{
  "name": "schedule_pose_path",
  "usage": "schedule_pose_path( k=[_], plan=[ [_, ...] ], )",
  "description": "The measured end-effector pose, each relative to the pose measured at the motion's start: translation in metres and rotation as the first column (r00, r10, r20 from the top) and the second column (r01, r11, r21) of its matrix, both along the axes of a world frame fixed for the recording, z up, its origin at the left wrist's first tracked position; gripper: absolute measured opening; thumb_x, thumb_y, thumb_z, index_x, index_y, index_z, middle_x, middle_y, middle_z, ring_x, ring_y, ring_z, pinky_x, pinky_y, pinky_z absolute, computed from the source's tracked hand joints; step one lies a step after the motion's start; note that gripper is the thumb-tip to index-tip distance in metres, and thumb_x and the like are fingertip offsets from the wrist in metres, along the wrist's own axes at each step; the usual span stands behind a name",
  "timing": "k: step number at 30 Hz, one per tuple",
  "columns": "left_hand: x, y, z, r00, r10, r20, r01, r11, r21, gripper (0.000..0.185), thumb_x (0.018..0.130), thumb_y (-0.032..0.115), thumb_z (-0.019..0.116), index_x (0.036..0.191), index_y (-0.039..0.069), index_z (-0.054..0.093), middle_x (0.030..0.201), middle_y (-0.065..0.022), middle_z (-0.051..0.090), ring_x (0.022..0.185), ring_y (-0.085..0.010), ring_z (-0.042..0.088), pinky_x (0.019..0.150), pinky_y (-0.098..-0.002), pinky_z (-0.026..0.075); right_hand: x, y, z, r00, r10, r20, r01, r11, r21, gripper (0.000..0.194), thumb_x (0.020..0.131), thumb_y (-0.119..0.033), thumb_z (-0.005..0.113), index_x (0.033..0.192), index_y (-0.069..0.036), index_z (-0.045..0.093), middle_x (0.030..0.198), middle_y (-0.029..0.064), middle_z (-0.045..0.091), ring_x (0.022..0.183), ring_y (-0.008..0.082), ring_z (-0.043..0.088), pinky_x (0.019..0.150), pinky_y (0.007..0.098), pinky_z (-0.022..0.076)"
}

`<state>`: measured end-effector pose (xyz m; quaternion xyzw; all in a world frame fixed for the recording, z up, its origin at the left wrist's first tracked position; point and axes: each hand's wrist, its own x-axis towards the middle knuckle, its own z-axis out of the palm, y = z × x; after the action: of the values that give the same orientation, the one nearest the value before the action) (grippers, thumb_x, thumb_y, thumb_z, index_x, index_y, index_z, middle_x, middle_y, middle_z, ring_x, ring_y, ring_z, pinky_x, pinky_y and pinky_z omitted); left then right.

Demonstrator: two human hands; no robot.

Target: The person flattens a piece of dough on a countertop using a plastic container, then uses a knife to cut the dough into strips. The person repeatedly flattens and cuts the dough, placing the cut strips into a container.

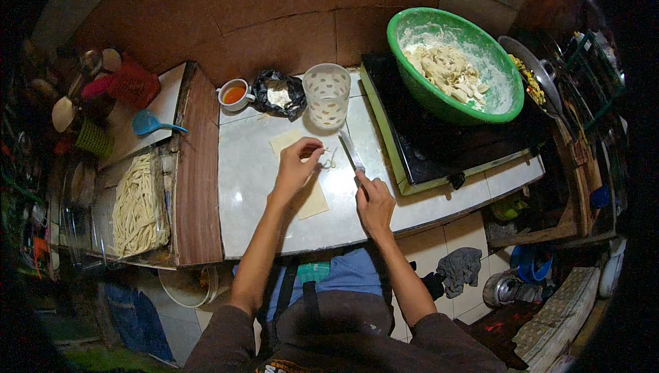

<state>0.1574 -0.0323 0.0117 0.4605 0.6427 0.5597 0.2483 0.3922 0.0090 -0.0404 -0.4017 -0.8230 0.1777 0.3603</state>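
Note:
Between its thumb and fingertips my left hand pinches a thin scrap of dough, over a flat rolled dough strip lying on the tiled counter. Part of the strip is hidden beneath that hand. A few more dough scraps sit just to its right. My right hand is closed round the handle of a table knife, whose blade points away from me toward a clear patterned plastic container. Behind the strip, a black plastic bag stands open with white flour in it.
A cup of orange liquid stands at the back left. To the right, a green basin of floured dough pieces rests on a black-topped stove. A tray of cut dough strips and a blue ladle are at left.

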Motion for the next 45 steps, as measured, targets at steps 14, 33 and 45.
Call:
schedule_pose_path(
  k=[14, 33, 45],
  plan=[
    [0.056, 0.016, -0.045, 0.821, -0.015, -0.571, -0.086, 0.985, -0.151, 0.011, 0.091, 0.001, 0.069, 0.098, -0.004, 0.075, 0.106, -0.0205, 0.065, 0.106, -0.0393, 0.061, 0.093, -0.0477, 0.053, 0.0, -0.002, 0.002, 0.999, -0.053, 0.004, 0.053, 0.999, 0.003, 0.042, 0.09, -0.007, 0.074, 0.13, -0.017, 0.077, 0.084, 0.0083, 0.059, 0.08, 0.0285, 0.062, 0.067, 0.0452, 0.0507],
    [-0.002, 0.011, 0.095, 0.972, 0.236, 0.006, -0.231, 0.945, 0.234, 0.017, 0.097, 0.007, 0.077, 0.111, -0.001, 0.08, 0.107, -0.0087, 0.079, 0.102, -0.0162, 0.072, 0.095, -0.0313, 0.056, 0.005, -0.002, -0.002, 0.993, -0.108, -0.046, 0.109, 0.993, 0.035, 0.039, 0.09, -0.004, 0.071, 0.128, -0.013, 0.077, 0.084, 0.0114, 0.063, 0.083, 0.0323, 0.06, 0.075, 0.0462, 0.0497],
    [0.064, 0.175, 0.156, 0.836, -0.185, -0.517, 0.348, 0.906, 0.24, 0.033, 0.1, 0.003, 0.062, 0.129, 0.007, 0.075, 0.148, -0.0165, 0.065, 0.146, -0.0354, 0.054, 0.121, -0.0461, 0.046, 0.007, -0.004, 0.002, 0.98, -0.17, -0.099, 0.171, 0.985, -0.006, 0.034, 0.091, -0.006, 0.07, 0.124, -0.009, 0.078, 0.088, 0.0116, 0.065, 0.091, 0.0315, 0.064, 0.081, 0.0457, 0.0531]
  ],
)
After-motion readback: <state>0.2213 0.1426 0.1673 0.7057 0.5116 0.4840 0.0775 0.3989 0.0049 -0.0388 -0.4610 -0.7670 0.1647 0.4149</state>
